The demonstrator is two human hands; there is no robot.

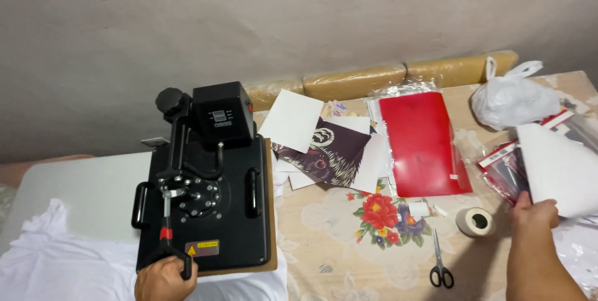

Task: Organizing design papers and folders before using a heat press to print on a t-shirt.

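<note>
Two hands show in the single head view, both at the near edge of the counter (324,245), which wears a beige floral cloth. The left hand (163,279) sits at the near left, its fingers (184,268) curled shut around the black grip of the heat press handle (166,238), a lever with a red band that runs back to the hub on top of the black heat press (212,201); the wrist is cut off by the lower frame edge. White fabric (56,257) lies under and to the left of the press, and how far it reaches beneath the machine is hidden. The right hand (534,210) is near the right edge, its fingers closed on the lower corner of a large white sheet (560,167); the fingertips themselves are tucked behind the paper, and the sheet's far side runs out of frame. Just beside that hand lies a dark packet with a red strip (506,170), partly covered by the sheet. Toward the middle, a red sheet in a clear sleeve (420,142) lies flat, with a dark printed design (327,151) and loose white papers (291,119) overlapping to its left. A roll of tape (475,221) and a pair of scissors (440,262) rest near the front edge, apart from each other. A white plastic bag (514,98) sits at the far right corner; its contents cannot be made out.
</note>
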